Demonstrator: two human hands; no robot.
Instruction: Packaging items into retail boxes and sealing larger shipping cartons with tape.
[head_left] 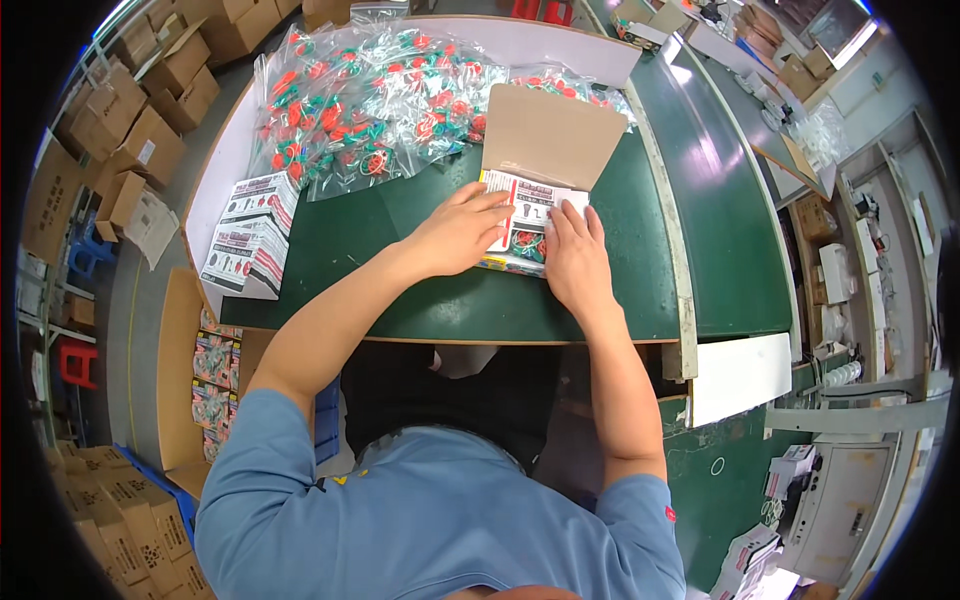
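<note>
A small cardboard box point(550, 130) lies in front of me on the green table, its plain brown lid flap standing up at the far side. On top of its contents rests a white printed leaflet point(537, 196). Just below the leaflet, red and green bagged parts point(528, 243) show inside. My left hand point(462, 232) lies over the leaflet's left part, fingers stretched out. From the right, my right hand point(578, 255) rests on the leaflet's right edge with fingers extended and side by side. What lies under my fingers is hidden.
Many clear bags of red and green parts point(375, 100) are heaped at the back. Stacked printed leaflets point(247, 235) stand at the table's left edge. Below, an open carton point(178, 370) holds packed boxes point(212, 385). A raised metal rail point(665, 190) runs along the right side.
</note>
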